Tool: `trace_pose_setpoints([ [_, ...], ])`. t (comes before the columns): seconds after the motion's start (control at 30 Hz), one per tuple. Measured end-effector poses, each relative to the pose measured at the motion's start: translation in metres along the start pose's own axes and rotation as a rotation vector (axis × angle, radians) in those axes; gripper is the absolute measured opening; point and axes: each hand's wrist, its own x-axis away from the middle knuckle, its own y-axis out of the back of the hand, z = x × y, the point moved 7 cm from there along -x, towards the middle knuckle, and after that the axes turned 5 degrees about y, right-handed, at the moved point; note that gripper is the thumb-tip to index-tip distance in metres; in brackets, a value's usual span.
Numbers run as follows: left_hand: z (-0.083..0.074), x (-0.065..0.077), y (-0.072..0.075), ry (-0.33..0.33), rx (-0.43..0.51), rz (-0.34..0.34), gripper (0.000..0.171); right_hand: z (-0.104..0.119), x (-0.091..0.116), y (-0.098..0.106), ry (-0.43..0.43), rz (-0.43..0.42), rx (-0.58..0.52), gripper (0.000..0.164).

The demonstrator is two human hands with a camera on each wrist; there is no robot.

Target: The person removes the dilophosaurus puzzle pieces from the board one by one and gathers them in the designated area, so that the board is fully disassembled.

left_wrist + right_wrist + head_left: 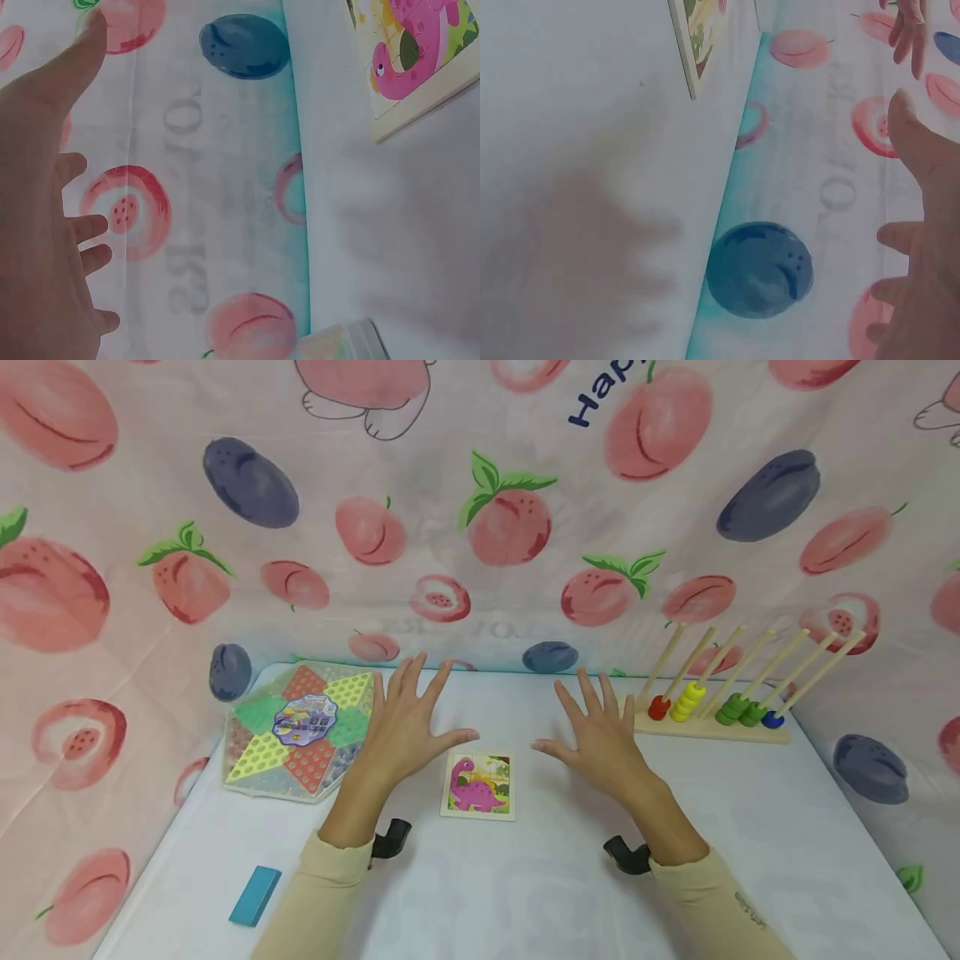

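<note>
Both hands hover over the white table with fingers spread and nothing in them. My left hand [405,727] overlaps the right edge of a Chinese checkers box [292,735] in the head view. Off to the right, my right hand [603,739] has its thumb pointing inward. Between and slightly below the two hands lies a square puzzle [477,787] showing a pink dinosaur, flat on the table. The left wrist view catches the puzzle [412,67] at its upper right, apart from the left hand [45,195]. In the right wrist view, the right hand [922,247] also holds nothing.
A wooden bead counter [712,727] with upright pegs and coloured rings stands at the back right. At the front left lies a blue block [255,896]. A fruit-print curtain [420,468] hangs behind the white table [495,893] and along its sides.
</note>
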Motion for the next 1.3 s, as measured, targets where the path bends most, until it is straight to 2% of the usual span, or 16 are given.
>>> trace_pose_setpoints([
  [0.2,0.002,0.011,-0.001,-0.005,0.048,-0.011,0.105,0.011,0.0,-0.016,0.087,0.048,-0.074,0.098],
  [0.43,0.002,0.031,-0.017,0.011,0.131,0.042,0.1,0.025,0.004,-0.037,0.213,0.074,-0.311,0.093],
  [0.57,0.004,0.042,-0.025,0.028,0.169,0.072,0.094,0.031,0.005,-0.046,0.24,0.09,-0.38,0.087],
  [0.7,0.007,0.051,-0.031,0.03,0.215,0.101,0.084,0.035,0.001,-0.051,0.255,0.11,-0.407,0.079],
  [0.93,0.008,0.066,-0.046,0.041,0.246,0.203,0.074,0.044,-0.008,-0.062,0.277,0.158,-0.401,0.067],
  [1.3,0.009,0.078,-0.064,0.03,0.217,0.322,0.059,0.06,-0.023,-0.079,0.298,0.261,-0.415,0.056],
])
